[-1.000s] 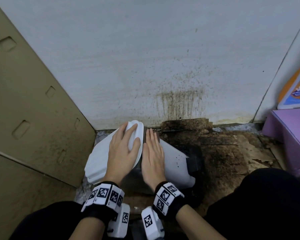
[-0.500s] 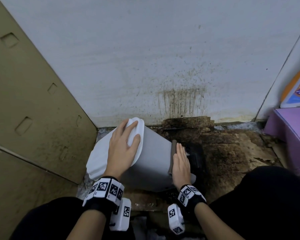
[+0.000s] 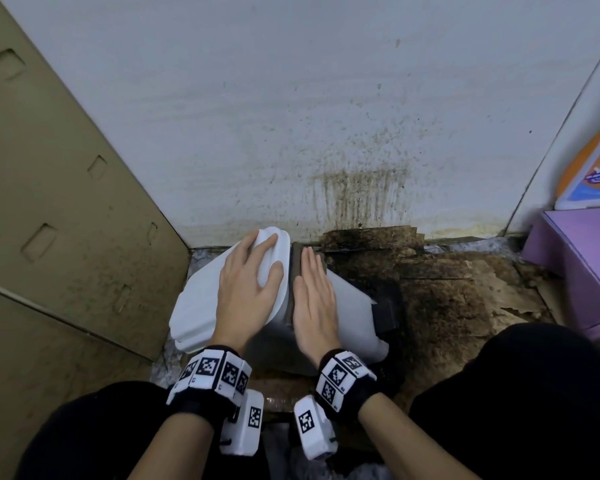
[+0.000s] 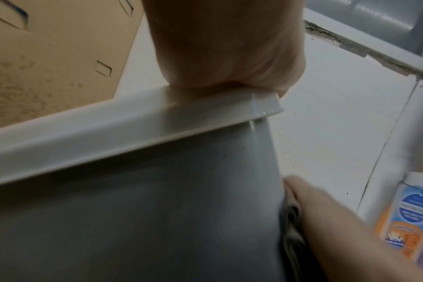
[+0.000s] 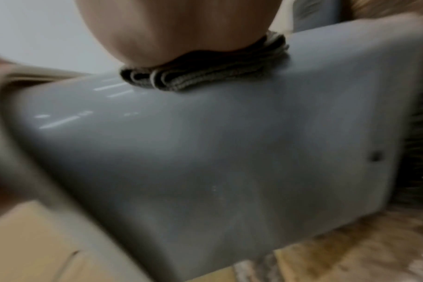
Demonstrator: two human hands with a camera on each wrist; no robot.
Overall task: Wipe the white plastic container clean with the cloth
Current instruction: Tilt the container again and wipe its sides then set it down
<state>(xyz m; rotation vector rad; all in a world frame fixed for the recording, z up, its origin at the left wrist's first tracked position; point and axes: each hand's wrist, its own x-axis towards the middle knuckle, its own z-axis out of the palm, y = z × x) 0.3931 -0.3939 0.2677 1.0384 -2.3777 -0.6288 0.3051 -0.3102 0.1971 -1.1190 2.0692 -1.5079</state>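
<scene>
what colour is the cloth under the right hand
The cloth is dull grey-brown with a pale edge, folded; the right wrist view shows it best.

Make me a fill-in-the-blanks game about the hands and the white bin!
1. The left hand rests on the bin's ____.
2. The right hand presses a folded ____ flat on the bin.
3. The bin lies on its ____.
4. The wall behind has brown ____.

Missing words: lid; cloth; side; stains
</scene>
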